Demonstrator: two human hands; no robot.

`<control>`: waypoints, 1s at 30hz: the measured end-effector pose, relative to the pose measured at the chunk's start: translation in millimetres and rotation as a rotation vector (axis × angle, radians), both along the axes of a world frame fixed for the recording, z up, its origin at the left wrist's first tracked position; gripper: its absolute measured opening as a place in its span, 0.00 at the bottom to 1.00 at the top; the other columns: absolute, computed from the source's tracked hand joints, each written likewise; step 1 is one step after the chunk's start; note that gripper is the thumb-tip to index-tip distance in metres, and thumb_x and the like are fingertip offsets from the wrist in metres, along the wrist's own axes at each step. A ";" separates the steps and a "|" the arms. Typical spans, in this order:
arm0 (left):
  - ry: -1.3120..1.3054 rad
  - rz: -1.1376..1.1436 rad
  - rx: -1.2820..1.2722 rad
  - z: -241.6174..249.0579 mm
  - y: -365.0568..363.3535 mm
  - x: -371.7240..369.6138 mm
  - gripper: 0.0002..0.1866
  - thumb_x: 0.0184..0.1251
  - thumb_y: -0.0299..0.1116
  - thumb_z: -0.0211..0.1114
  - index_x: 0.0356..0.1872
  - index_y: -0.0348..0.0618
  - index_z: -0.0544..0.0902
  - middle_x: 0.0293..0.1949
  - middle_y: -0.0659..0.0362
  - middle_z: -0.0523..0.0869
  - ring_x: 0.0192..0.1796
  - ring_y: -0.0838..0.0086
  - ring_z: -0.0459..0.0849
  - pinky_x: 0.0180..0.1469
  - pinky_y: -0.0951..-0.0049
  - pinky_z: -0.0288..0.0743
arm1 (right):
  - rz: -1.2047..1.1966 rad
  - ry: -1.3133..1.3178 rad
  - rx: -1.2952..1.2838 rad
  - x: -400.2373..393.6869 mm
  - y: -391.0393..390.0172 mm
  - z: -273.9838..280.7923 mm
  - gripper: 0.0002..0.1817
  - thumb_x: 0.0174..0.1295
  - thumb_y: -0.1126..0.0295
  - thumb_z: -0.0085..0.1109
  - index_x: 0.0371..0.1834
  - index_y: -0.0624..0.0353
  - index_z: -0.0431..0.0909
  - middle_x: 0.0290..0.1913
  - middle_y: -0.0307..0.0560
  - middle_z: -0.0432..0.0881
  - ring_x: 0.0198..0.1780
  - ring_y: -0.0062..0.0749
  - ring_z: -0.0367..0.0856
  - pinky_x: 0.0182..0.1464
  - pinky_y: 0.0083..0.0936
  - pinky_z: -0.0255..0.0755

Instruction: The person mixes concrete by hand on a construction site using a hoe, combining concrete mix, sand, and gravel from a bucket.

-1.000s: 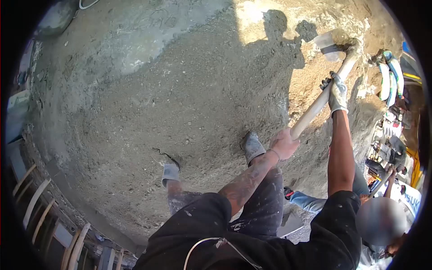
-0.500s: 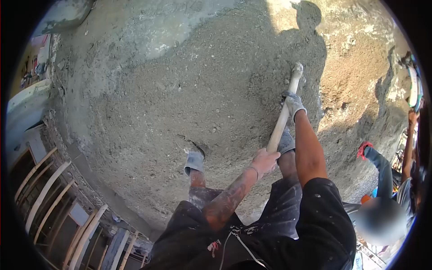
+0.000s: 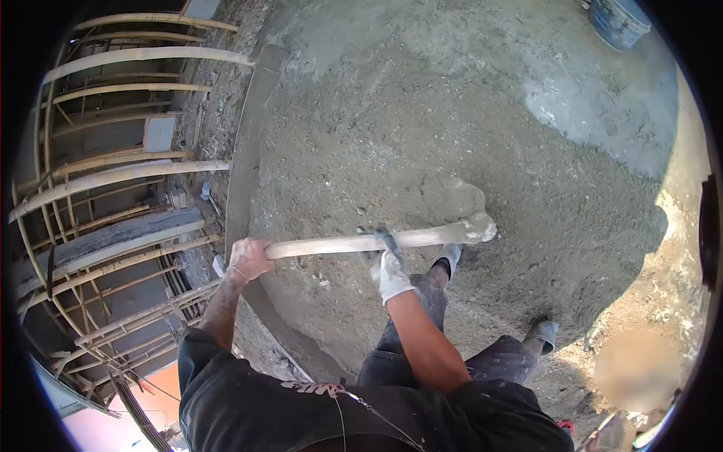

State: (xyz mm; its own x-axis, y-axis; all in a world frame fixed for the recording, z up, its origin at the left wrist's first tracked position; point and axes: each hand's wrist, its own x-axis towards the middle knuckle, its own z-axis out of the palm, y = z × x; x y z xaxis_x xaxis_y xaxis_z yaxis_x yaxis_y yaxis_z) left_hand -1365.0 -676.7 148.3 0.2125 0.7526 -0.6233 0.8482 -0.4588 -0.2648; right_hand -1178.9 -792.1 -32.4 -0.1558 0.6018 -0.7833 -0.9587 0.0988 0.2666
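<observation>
A long wooden-handled hoe [image 3: 320,246] lies nearly level across the view, its mortar-caked head to the right over wet grey mortar [image 3: 361,173]. My left hand [image 3: 250,258], bare, is wrapped round the handle's left end. Further along, my right hand [image 3: 388,271], in a whitish glove with dark fingers, holds the middle of the handle. The blade is coated in the same grey as the ground, so its edges are hard to make out.
Wooden poles and boards [image 3: 120,177] run beyond the slab edge on the left. A blue bucket [image 3: 619,24] stands at the upper right. My feet are on the mortar below the hoe. A blurred round patch covers something at the lower right.
My view has turned left. The hoe has swung from steeply upright to nearly level, and my hands are further left in view. The co-worker at the right is mostly out of view.
</observation>
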 end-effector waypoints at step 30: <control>-1.050 -0.476 -1.543 -152.2 -659.2 840.7 0.17 0.48 0.38 0.60 0.33 0.33 0.74 0.26 0.53 0.78 0.30 0.67 0.78 0.36 0.70 0.71 | -0.455 -1.974 -1.380 785.4 -690.8 158.4 0.13 0.55 0.66 0.51 0.39 0.63 0.75 0.30 0.46 0.77 0.26 0.25 0.75 0.29 0.17 0.73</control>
